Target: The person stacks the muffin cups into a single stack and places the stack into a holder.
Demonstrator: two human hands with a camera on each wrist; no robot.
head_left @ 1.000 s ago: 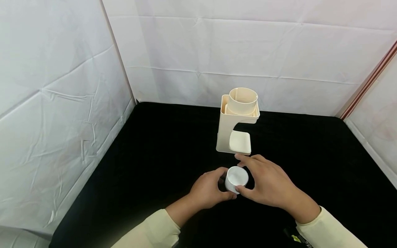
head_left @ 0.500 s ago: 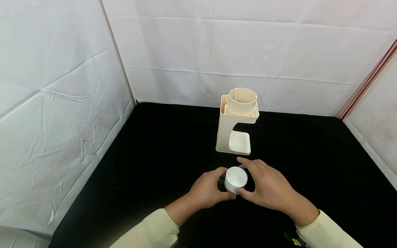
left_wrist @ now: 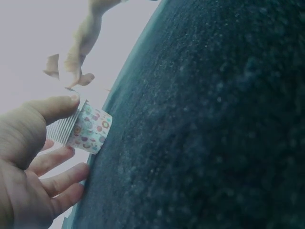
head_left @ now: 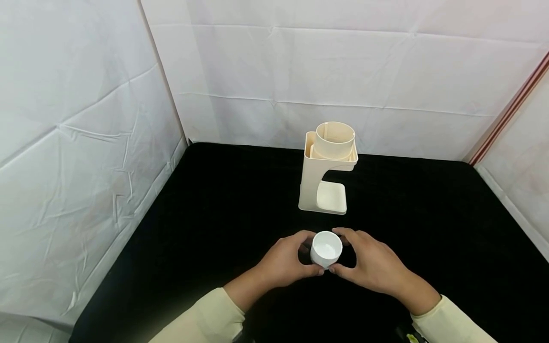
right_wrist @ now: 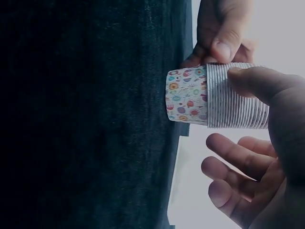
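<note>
- A stack of paper cups (head_left: 327, 248) is stood on the black table (head_left: 206, 228), before the cream dispenser (head_left: 328, 166).
- It is pinched between left hand (head_left: 285, 262) and right hand (head_left: 373, 264), fingers (right_wrist: 248, 78) clamped on its rims.

Both sleeves (head_left: 206, 317) are cut off by the lower edge; the hands hide the cup stack's (head_left: 326, 248) sides.

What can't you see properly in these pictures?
- How many cups are in the stack of paper cups: the rims are too fine to count in the right wrist view.
- Where the left hand and right hand touch the stack's far side: hidden by the stack in the head view.
- Inside the cream holder: its tube hides the bottom.
- The black table: blurred in the left wrist view.
</note>
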